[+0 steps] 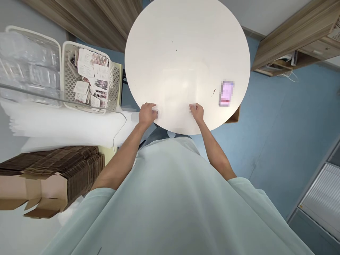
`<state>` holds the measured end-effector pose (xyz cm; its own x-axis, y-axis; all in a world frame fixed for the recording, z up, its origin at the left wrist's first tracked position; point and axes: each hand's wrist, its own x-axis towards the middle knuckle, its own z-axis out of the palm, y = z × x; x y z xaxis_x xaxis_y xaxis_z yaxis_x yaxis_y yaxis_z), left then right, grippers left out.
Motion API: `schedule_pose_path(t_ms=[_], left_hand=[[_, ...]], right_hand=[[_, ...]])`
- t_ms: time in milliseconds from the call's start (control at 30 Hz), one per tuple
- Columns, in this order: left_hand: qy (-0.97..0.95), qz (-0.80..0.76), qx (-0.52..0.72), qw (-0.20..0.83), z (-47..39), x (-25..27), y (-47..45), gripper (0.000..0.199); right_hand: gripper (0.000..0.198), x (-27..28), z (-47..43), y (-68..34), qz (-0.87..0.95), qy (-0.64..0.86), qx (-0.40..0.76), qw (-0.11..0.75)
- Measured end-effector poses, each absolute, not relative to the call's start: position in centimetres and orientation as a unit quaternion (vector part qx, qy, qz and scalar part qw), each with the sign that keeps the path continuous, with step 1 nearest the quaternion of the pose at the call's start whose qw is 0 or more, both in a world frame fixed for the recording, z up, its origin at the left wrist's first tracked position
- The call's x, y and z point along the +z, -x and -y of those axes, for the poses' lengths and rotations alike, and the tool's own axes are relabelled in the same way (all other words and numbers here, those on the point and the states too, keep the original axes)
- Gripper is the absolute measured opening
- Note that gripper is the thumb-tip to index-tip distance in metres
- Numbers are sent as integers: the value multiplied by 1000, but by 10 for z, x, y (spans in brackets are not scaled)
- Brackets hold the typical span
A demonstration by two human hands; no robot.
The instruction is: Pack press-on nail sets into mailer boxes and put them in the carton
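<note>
Over the near left edge of the round white table, my left hand is closed, fingers curled inward. A small, partly see-through thing with a dark patch shows at its fingertips, too blurred to name. My right hand rests at the near edge, right of the middle, with its fingers bent and pinched together. Whatever lies between those fingers is too small to make out. A pale, faint rectangular sheen spreads on the tabletop between the two hands; I cannot tell whether it is clear film or a reflection.
A phone-like pink object, pixelated, lies on the table's right. At left stand a white basket of printed cards, another with clear plastic boxes, white foam sheets and stacked cardboard boxes. Wooden cabinets stand right.
</note>
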<state>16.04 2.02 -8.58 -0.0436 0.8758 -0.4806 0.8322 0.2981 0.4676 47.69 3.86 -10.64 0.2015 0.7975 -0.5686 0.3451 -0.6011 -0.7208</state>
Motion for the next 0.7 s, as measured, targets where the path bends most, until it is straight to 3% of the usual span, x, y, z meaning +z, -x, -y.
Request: schedule_pose_path(t_ms=[267, 333, 500, 700], left_hand=[[-729, -566, -75, 376, 1, -103, -124, 81], [-740, -557, -69, 370, 2, -106, -121, 81], [-745, -553, -53, 369, 0, -108, -119, 76], [-750, -535, -8, 387, 1, -102, -153, 81]], right_hand=[[27, -116, -41, -475, 408, 787, 431, 170], [21, -117, -35, -476, 399, 805, 408, 166], [41, -110, -7, -479, 362, 833, 396, 137], [41, -99, 32, -479, 322, 849, 393, 144]])
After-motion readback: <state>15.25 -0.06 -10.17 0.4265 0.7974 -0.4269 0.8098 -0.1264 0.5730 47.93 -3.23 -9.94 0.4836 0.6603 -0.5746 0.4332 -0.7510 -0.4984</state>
